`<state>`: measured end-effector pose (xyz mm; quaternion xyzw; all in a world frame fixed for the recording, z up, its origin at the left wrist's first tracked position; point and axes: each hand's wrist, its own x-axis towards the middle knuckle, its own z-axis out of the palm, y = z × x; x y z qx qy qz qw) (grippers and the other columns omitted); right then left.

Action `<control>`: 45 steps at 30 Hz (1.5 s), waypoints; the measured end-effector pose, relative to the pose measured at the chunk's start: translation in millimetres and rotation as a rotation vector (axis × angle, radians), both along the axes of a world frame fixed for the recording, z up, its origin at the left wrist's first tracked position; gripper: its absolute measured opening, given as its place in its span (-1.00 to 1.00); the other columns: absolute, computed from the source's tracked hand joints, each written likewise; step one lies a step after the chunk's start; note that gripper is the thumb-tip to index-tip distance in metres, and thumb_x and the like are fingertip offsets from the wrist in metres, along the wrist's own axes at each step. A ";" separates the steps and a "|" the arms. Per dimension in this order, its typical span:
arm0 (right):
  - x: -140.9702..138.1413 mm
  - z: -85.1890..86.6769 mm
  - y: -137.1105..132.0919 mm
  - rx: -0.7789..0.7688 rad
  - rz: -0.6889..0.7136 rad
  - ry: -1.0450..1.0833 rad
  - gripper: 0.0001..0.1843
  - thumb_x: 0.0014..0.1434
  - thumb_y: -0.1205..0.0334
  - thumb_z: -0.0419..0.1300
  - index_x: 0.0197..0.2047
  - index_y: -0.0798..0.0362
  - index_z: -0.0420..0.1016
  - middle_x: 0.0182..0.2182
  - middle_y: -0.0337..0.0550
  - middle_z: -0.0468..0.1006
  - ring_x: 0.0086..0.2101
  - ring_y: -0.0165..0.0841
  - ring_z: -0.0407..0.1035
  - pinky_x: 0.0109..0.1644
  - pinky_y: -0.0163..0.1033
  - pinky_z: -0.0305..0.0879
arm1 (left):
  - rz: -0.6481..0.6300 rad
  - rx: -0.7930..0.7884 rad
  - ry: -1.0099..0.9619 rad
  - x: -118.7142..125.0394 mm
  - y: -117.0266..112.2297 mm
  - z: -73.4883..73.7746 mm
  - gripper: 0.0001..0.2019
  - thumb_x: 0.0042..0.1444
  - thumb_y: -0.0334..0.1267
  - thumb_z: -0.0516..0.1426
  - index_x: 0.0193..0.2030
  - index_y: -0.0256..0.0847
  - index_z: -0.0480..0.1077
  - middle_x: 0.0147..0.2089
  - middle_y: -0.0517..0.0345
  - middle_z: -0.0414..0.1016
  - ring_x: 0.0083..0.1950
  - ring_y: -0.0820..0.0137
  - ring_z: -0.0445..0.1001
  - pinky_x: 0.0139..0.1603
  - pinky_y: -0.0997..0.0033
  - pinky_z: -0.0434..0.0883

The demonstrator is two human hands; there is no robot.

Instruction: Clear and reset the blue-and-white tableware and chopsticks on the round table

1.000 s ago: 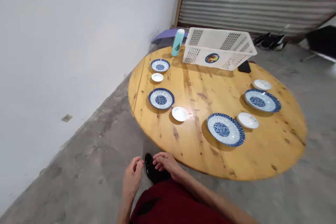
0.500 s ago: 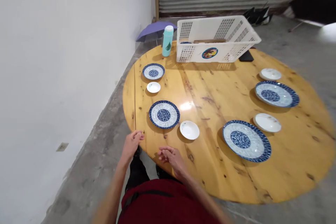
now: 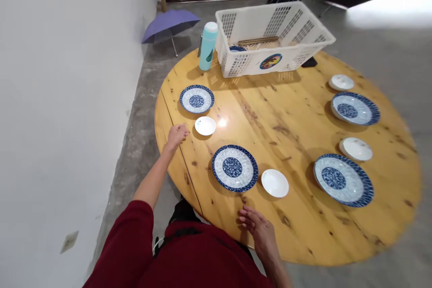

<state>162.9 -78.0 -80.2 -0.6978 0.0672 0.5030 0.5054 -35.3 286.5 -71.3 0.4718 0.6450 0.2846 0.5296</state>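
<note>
My left hand (image 3: 177, 135) reaches out over the left edge of the round wooden table (image 3: 290, 112), fingers loosely curled and holding nothing, just left of a small white saucer (image 3: 205, 125). Beyond that saucer lies a blue patterned plate (image 3: 196, 98). My right hand (image 3: 259, 228) rests flat on the near table edge with its fingers spread, below a second blue plate (image 3: 235, 174) and another white saucer (image 3: 274, 183).
More blue plates (image 3: 343, 179) (image 3: 355, 108) and white saucers (image 3: 356, 149) (image 3: 341, 82) lie on the right side. A white plastic basket (image 3: 273, 38) and a teal bottle (image 3: 208, 46) stand at the far edge. A purple umbrella (image 3: 168, 24) lies on the floor by the white wall.
The view has moved closer and to the left along the table. My left hand has stretched forward toward the far small saucer; my right hand has settled on the near edge.
</note>
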 end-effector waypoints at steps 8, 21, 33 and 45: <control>-15.1 -12.0 -1.0 -0.047 -0.139 -0.027 -0.36 -0.36 0.00 0.55 -0.21 0.18 0.60 -0.41 -0.08 0.69 -0.49 -0.31 0.55 -0.46 -0.30 0.47 | -0.031 -0.010 0.017 33.5 95.6 -22.3 -0.65 0.35 -0.02 0.08 -0.32 -0.28 0.38 -0.27 -0.11 0.62 -0.39 0.42 0.58 -0.39 0.53 0.43; -1.1 -2.4 12.9 -0.005 -0.195 0.037 -0.48 -0.23 -0.02 0.49 -0.26 0.15 0.59 -0.46 -0.06 0.67 -0.54 -0.36 0.52 -0.49 -0.33 0.44 | 0.083 0.059 0.028 71.5 116.0 7.2 -0.80 0.35 -0.43 -0.09 -0.30 -0.31 0.28 -0.48 0.30 0.41 -0.49 0.63 0.42 -0.34 0.54 0.42; 30.3 36.1 51.3 0.212 -0.171 -0.264 -0.54 0.03 -0.14 0.37 -0.21 0.09 0.60 -0.41 -0.13 0.63 -0.49 -0.41 0.47 -0.41 -0.32 0.39 | -0.359 0.139 -0.130 54.9 -25.2 56.9 -0.78 0.05 -0.11 0.19 -0.42 -0.23 0.39 -0.54 0.25 0.40 -0.58 0.47 0.39 -0.53 0.43 0.43; 33.0 41.5 50.1 0.049 0.210 -0.709 -0.60 0.24 -0.12 0.06 -0.34 0.06 0.43 -0.46 -0.22 0.46 -0.38 -0.36 0.28 -0.28 -0.28 0.24 | -0.853 -0.076 0.133 58.8 -137.9 38.1 -0.68 0.19 -0.06 0.01 -0.53 -0.13 0.17 -0.58 0.24 0.32 -0.51 0.42 0.42 -0.42 0.46 0.36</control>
